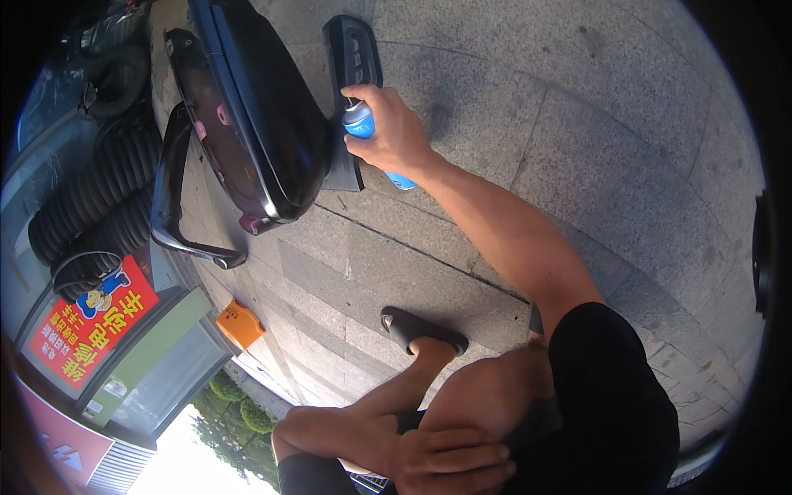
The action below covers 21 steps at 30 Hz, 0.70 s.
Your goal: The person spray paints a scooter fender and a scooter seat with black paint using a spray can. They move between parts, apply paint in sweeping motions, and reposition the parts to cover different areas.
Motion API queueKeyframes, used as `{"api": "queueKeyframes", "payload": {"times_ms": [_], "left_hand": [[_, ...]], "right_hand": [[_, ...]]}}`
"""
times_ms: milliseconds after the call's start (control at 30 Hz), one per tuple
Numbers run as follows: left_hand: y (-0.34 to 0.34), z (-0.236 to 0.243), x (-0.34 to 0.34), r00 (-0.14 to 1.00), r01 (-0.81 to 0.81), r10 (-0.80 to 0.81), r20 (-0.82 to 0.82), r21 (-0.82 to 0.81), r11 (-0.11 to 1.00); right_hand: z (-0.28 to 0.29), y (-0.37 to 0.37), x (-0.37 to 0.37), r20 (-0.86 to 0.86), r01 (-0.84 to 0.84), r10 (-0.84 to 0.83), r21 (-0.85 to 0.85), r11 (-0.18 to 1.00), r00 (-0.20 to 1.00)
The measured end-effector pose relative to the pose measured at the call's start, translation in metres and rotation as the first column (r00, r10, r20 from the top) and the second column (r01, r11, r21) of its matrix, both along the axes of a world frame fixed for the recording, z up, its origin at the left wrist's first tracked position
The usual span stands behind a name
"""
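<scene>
My right hand (394, 132) is wrapped round a blue spray can (360, 120) with a grey top. Its index finger lies over the nozzle. The can tilts, its base showing below the hand. Just left of it is a large glossy black panel (276, 107), curved like a vehicle's body shell, with a brownish inner side. A flat black plastic piece with slots (355, 54) lies on the paving beyond the can. My left hand (454, 462) rests over my bent knee, fingers stretched out and holding nothing. I cannot make out any spray.
A bent black frame piece (169, 223) lies left of the panel. Thick black corrugated tubing (99, 186) hangs by a red sign (99, 322). Beyond is an orange box (240, 325). My foot in a dark slide sandal (422, 332) stands on grey stone paving (594, 140).
</scene>
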<state>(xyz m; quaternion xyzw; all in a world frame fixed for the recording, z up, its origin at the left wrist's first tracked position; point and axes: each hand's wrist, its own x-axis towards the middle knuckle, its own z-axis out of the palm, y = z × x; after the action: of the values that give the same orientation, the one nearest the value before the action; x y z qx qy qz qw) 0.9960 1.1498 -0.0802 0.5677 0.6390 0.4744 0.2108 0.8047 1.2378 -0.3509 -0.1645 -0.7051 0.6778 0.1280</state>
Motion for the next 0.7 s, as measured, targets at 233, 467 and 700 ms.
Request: {"api": "queueKeyframes", "payload": {"times_ms": [233,467,700], "left_hand": [[-0.002,-0.001,0.001,1.000,-0.023,0.023,-0.005,0.018,1.000],[-0.003,-0.003,-0.007,0.998,0.059,-0.059,-0.012,0.010,0.998],[-0.005,-0.003,-0.011,0.992,0.120,-0.120,-0.031,-0.001,0.993]], "right_hand": [[-0.002,-0.009,0.030,0.121,-0.129,0.130,-0.016,0.991,0.984],[0.003,0.008,-0.008,0.032,-0.030,0.031,-0.026,0.999,0.999],[0.009,0.028,-0.041,0.083,0.000,0.002,-0.013,1.000,0.997]]}}
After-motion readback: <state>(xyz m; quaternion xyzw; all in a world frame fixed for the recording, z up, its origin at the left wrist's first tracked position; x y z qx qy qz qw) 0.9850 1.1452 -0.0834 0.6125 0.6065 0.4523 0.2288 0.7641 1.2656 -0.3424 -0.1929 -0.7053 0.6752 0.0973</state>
